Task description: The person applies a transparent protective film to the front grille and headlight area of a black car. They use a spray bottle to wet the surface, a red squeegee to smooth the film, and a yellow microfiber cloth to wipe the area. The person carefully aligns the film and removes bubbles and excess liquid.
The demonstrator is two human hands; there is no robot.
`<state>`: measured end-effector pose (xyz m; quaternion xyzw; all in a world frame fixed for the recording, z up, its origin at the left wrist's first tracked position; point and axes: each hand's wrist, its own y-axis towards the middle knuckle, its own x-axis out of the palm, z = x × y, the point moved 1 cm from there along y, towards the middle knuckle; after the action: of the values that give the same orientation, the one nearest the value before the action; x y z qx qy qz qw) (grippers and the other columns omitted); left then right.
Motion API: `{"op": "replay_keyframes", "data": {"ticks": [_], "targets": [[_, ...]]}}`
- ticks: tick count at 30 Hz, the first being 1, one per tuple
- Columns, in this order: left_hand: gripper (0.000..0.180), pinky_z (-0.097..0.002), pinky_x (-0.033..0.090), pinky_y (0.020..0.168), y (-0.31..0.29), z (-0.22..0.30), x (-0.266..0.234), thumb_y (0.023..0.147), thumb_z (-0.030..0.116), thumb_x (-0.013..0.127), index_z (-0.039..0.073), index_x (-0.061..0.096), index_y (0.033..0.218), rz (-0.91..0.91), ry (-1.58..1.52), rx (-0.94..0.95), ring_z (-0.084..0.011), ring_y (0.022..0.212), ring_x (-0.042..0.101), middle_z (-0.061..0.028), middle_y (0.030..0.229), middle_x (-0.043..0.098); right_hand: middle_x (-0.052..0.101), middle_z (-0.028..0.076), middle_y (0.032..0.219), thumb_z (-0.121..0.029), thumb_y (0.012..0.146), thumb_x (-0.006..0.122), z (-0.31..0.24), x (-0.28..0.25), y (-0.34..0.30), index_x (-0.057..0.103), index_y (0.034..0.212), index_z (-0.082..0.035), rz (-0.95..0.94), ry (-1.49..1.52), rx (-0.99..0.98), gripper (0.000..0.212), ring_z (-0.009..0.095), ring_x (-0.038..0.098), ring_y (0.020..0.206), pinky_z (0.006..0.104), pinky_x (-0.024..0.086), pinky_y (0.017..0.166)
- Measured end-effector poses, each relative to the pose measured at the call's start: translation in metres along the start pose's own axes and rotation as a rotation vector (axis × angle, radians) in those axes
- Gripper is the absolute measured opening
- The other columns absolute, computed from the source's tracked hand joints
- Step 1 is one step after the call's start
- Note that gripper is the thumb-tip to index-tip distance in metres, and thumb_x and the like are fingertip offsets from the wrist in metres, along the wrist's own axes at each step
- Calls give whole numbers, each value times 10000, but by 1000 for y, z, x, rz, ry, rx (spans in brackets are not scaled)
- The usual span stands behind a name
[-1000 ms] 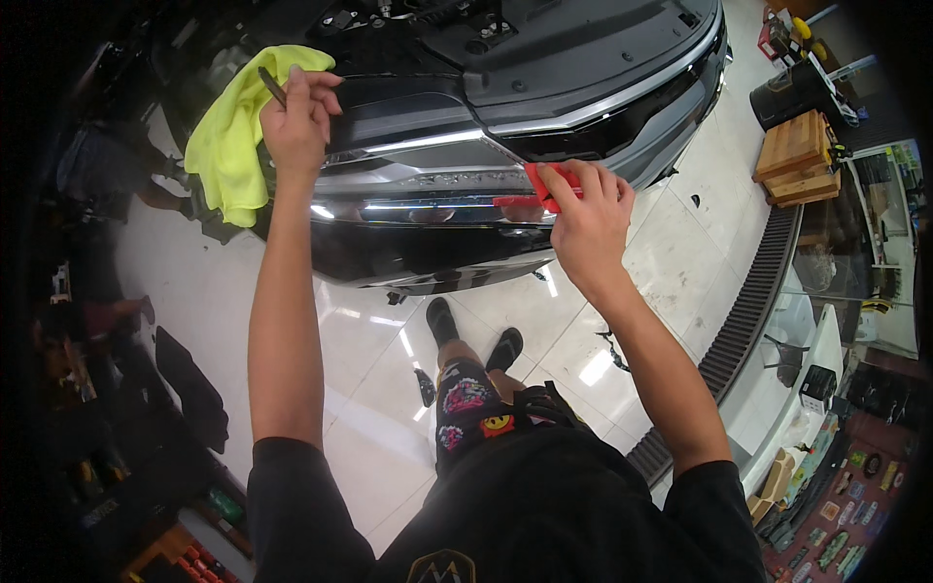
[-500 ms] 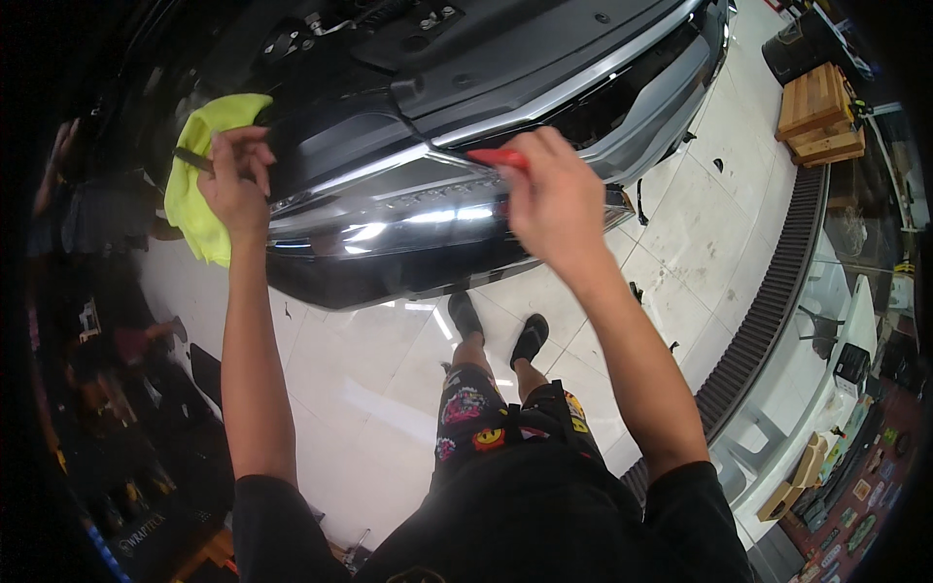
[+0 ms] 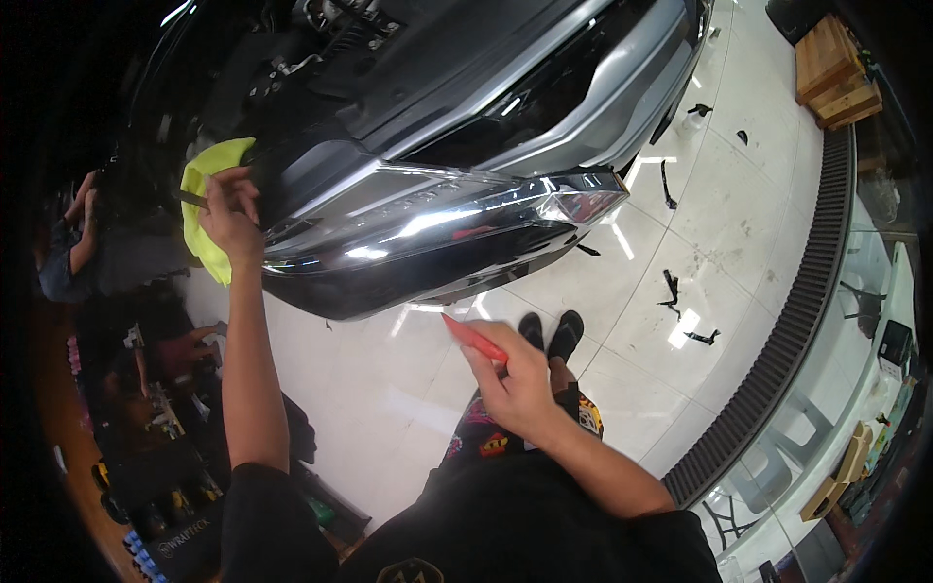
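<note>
A yellow cloth [image 3: 209,219] is being pinched against the car [image 3: 437,194] by the left hand [image 3: 231,209]. A red tool [image 3: 473,337] is being gripped in the right hand [image 3: 515,384], clear of the gloss; wiping looks unfinished.

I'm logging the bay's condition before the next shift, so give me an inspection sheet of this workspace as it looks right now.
Surface: glossy white tiled floor, with glare patches.
Job's things: dark car front end, glossy trim and headlight; yellow-green cloth; red flat tool.
Clutter: black scraps scattered on the tiles; wooden crates at the top right.
Grips: left hand on the cloth at the car's edge; right hand holds the red tool, clear of the car.
Cables: nothing seen.
Surroundings: dark drain grate curving at the right; another person at the far left; supplies on shelves at the lower left.
</note>
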<state>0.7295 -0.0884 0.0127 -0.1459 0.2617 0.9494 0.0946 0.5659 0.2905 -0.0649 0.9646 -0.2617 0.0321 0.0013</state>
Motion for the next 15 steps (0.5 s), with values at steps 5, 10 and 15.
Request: {"op": "replay_keyframes", "data": {"ticks": [5, 10, 15], "targets": [[558, -219, 288, 452, 1, 0, 1, 1138, 389, 402, -42, 720, 983, -19, 99, 76, -67, 460, 423, -66, 693, 628, 718, 45, 1007, -162, 1014, 721, 68, 9, -32, 687, 1209, -6, 9, 445, 525, 252, 93, 663, 852, 260, 550, 707], [594, -236, 311, 467, -7, 4, -1, 1138, 392, 350, -45, 726, 995, 3, 198, 114, -87, 476, 451, -61, 696, 631, 730, 27, 989, -171, 1003, 745, 75, -16, 5, 674, 1265, -3, 128, 414, 478, 320, 50, 635, 724, 212, 519, 572], [591, -231, 308, 473, -5, 6, 3, 1143, 371, 346, -41, 723, 950, 6, 165, 171, -85, 477, 434, -54, 681, 616, 714, 33, 1001, -130, 992, 737, 51, -34, 60, 663, 1285, -11, 322, 395, 127, 325, 76, 642, 754, 246, 520, 596]]}}
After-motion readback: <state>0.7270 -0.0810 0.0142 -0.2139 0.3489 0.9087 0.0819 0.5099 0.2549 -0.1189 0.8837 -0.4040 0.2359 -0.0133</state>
